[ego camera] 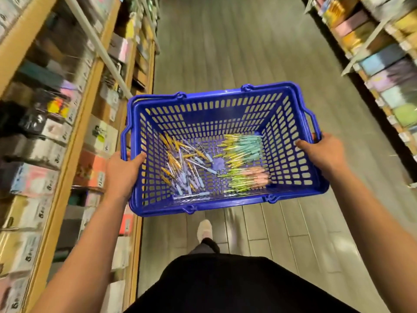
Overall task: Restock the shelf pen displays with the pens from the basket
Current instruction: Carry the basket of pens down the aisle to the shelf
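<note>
Item: blue plastic shopping basket [225, 205], slotted walls and floor, held level over the aisle floor [225, 41].

Hidden or unclear: motion blur covered both shelf runs. Only the thumbs showed inside the basket; the other fingers lay out of sight behind its side walls. The person's forearms were cut off at the lower frame edge. A black garment [225, 288] hid most of the legs; one pale shoe [205, 229] showed below the basket's near rim.

Grips: left grip [123, 175] was clamped on the basket's left rim near the near-left corner, thumb over the edge. Right grip [325, 152] clasped the right rim at about mid-length, thumb likewise inside.

Contents: pens, all on the basket floor. A loose heap of lilac-and-gold pens [187, 170] lay toward the left wall and near edge, crossing one another. Teal-capped pens [244, 145] lay side by side toward the right wall; pink-capped pens [256, 175] sat just nearer, toward the near-right corner. The far strip of the basket floor was bare.

Edges and room: left shelving [67, 136], wood-edged, stood close beside the basket's left rim. Right shelving [383, 64] stood well apart, with open floor between.

Writing: white price labels [31, 254] lined the left shelf edges; a digit like 5 showed, the rest unreadable.
</note>
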Available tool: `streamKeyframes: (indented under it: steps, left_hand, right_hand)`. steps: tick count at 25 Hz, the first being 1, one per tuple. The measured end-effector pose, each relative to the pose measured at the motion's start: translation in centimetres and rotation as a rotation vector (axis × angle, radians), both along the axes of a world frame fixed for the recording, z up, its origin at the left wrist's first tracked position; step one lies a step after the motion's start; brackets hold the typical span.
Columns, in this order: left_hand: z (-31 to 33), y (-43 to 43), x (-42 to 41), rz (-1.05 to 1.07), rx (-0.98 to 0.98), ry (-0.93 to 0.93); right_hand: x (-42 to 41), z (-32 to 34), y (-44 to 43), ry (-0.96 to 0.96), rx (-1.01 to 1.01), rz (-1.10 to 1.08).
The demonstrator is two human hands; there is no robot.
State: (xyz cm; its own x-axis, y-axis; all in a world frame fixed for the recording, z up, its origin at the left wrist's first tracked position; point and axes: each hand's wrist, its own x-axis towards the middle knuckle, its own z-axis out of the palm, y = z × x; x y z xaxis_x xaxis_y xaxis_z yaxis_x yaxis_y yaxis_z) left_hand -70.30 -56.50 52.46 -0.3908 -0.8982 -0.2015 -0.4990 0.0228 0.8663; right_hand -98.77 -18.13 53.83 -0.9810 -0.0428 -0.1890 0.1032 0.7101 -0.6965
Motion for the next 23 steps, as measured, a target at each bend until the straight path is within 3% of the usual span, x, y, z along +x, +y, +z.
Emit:
streamKeyframes:
  steps: [11,23]
  left_hand:
    - [0.7,-16.3,-18.6,-0.065,0.024,-0.027]
    - [-0.3,-29.0,-44.3,-0.045,0.057,-0.083]
  right_hand:
    - [-14.9,-0.5,-14.3,-0.062,-0.064,-0.091]
    - [-42.7,-1.9,-28.5,-0.148,-0.039,-0.032]
